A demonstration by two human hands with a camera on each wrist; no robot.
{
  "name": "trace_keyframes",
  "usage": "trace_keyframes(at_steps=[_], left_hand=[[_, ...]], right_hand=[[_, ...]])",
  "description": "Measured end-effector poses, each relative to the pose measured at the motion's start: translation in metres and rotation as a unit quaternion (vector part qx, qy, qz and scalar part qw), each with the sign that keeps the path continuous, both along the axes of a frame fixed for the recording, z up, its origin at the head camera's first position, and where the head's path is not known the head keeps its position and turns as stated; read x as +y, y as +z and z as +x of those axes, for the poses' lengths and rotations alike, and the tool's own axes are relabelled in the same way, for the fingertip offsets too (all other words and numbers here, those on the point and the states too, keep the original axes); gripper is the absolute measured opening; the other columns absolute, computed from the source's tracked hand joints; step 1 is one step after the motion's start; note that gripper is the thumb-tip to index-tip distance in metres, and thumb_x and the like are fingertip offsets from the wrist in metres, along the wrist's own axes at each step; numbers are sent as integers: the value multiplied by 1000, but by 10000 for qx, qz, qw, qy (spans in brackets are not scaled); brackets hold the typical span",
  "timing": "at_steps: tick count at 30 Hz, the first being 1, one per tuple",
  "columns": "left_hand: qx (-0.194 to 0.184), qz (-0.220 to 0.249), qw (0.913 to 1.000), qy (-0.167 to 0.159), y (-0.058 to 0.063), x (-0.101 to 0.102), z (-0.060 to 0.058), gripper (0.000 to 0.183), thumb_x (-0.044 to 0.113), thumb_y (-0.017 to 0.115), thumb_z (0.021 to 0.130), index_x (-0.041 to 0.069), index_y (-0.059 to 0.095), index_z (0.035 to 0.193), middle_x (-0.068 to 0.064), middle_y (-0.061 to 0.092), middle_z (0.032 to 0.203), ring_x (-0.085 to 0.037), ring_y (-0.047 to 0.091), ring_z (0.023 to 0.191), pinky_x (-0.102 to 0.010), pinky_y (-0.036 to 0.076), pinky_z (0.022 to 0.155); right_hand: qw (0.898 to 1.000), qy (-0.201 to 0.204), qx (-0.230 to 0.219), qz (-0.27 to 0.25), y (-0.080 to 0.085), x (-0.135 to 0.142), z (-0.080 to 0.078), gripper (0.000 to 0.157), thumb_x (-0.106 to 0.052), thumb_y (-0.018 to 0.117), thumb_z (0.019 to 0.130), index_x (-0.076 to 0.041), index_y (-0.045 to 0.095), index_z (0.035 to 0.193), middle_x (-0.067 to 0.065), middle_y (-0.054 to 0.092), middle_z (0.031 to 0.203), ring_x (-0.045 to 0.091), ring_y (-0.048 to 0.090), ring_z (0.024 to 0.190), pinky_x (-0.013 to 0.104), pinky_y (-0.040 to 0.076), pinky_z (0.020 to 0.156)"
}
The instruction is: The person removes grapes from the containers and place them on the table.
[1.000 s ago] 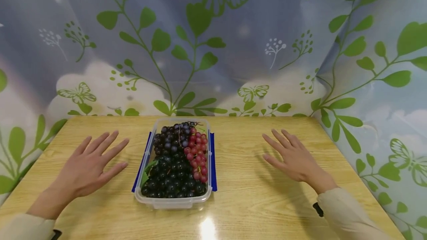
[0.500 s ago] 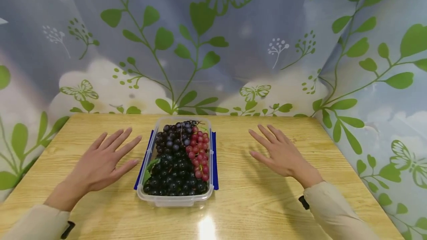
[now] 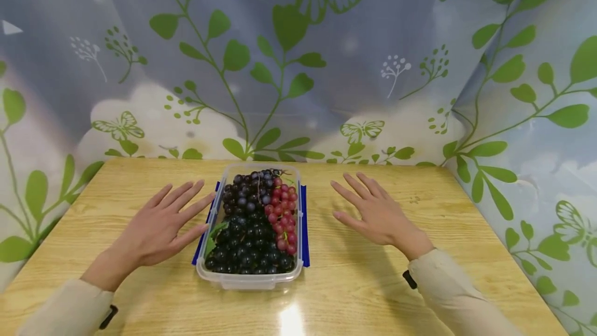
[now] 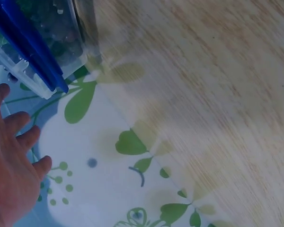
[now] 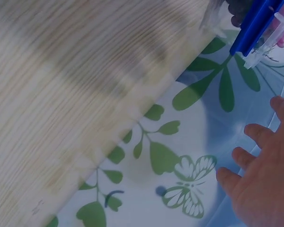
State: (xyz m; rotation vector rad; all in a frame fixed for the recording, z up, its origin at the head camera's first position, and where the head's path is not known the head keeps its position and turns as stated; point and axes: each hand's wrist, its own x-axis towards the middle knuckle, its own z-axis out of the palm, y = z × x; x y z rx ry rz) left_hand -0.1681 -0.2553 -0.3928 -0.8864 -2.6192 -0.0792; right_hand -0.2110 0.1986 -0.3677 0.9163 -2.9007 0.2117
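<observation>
A clear plastic food container [image 3: 249, 280] stands on the table, without a lid on top, its blue side latches [image 3: 305, 227] hanging down. Black grapes [image 3: 247, 242] fill most of it, with a bunch of red grapes [image 3: 283, 214] along the right side and a green leaf [image 3: 215, 235] at the left. My left hand [image 3: 158, 229] is spread just left of the container, fingertips close to its left latch; whether they touch is unclear. To the right, my right hand [image 3: 380, 217] hovers with fingers spread, apart from the container. Both hands hold nothing.
The wooden table [image 3: 354, 284] ends at the back against a hanging cloth [image 3: 345, 66] printed with leaves and butterflies. The cloth also covers the right side. Dark bands sit at both wrists, by the beige sleeves [image 3: 459, 289].
Both hands have moved inward toward the container, the left hand rightward and the right hand leftward. The container stays in place on the table; the head view has shifted slightly.
</observation>
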Motion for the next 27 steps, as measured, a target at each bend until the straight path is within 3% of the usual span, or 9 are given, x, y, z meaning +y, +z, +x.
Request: trace_keyframes(at_steps=[8, 17, 27], left_hand=[[70, -84, 9995, -290, -1, 5, -2, 57, 46, 46, 98, 22, 37, 149, -6, 23, 156, -29, 28, 138, -50, 19, 110], [66, -126, 9994, -306, 0, 7, -3, 56, 44, 46, 99, 20, 38, 149, -7, 25, 155, -30, 29, 138, -51, 21, 110], [-118, -219, 9989, -394, -4, 9, -5, 56, 43, 45, 99, 20, 36, 150, -9, 26, 155, -32, 28, 138, -49, 19, 111]], right_hand=[[9999, 118, -15, 46, 4, -18, -2, 67, -65, 30, 95, -36, 15, 154, 1, 11, 159, 26, 3, 145, 51, 12, 113], [9990, 419, 157, -63, 4, -35, -3, 66, -62, 32, 96, -34, 18, 154, 4, 16, 158, 30, 9, 144, 51, 14, 113], [9989, 463, 30, 23, 3, -46, -3, 68, -67, 26, 95, -35, 16, 154, 2, 12, 159, 28, 7, 144, 49, 11, 114]])
